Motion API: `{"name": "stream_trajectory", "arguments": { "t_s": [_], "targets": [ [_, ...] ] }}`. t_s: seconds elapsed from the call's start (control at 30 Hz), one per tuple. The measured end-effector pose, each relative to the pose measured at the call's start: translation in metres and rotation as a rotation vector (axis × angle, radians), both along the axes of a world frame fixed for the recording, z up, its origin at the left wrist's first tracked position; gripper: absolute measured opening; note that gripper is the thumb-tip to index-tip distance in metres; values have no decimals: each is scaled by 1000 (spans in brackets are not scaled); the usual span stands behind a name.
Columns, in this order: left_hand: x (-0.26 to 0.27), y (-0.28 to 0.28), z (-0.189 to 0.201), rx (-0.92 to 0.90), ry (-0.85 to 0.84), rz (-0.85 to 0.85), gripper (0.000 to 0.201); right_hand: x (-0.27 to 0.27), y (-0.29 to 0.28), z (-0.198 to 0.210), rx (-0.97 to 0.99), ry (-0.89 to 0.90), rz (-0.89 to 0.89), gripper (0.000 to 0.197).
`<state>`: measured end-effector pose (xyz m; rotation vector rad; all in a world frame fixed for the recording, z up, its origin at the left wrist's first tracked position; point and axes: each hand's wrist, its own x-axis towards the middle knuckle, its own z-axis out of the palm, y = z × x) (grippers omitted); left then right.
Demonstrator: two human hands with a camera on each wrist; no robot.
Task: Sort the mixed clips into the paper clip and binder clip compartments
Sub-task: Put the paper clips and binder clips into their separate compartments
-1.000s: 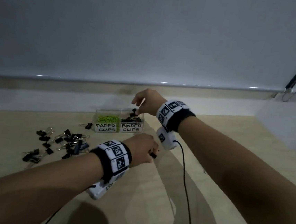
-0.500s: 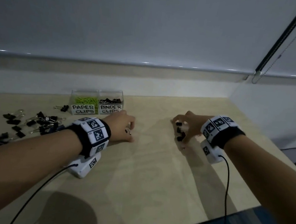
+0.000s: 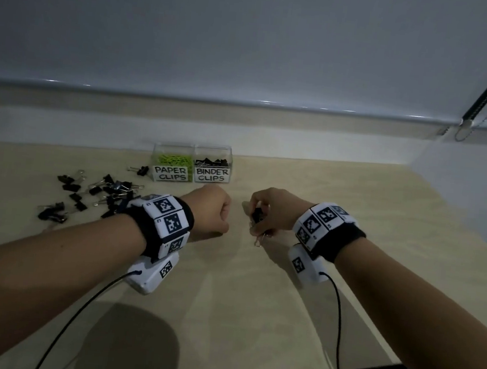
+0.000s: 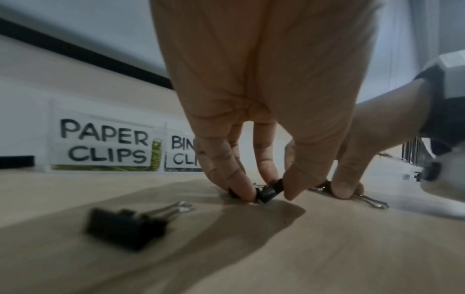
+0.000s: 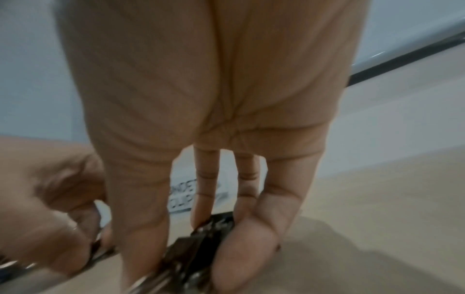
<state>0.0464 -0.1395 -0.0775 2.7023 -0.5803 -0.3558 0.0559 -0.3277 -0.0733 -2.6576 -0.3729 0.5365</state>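
A clear two-part box stands at the back; its paper clip compartment [image 3: 173, 161] holds green clips and its binder clip compartment [image 3: 213, 163] holds black ones. In front of it my left hand [image 3: 222, 215] is down at the table, and in the left wrist view its fingertips [image 4: 245, 192] pinch a small black binder clip [image 4: 269, 191]. Just to the right, my right hand [image 3: 258, 220] grips a few black binder clips [image 5: 201, 238], with a wire handle [image 3: 258, 242] sticking out below. A loose binder clip [image 4: 125, 224] lies near my left wrist.
A scatter of black binder clips [image 3: 95, 194] covers the table's left side, with one more [image 3: 141, 170] beside the box. The pale wooden table [image 3: 223, 316] ends at a wall behind and drops off at the right front edge. Cables trail from both wrist cameras.
My right hand left the binder clip compartment, went to the table at the right, and now holds clips close to my left hand. The left hand stays low in front of the box.
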Motion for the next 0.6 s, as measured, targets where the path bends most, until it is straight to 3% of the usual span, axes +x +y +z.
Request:
{"name": "stream_trajectory", "arguments": {
  "t_s": [0.2,0.37,0.5,0.6],
  "targets": [
    [-5,22,2,21,0,64,16,-1,45,3,-25,-80,100,32],
    [-4,28,1,24,-18,68,9,3,51,3,-132,-175,164,11],
    [-3,28,5,5,-15,52,23,4,51,2,-153,-191,189,13],
    [-2,31,4,-12,18,73,30,4,48,4,-137,-184,180,26]
  ]
}}
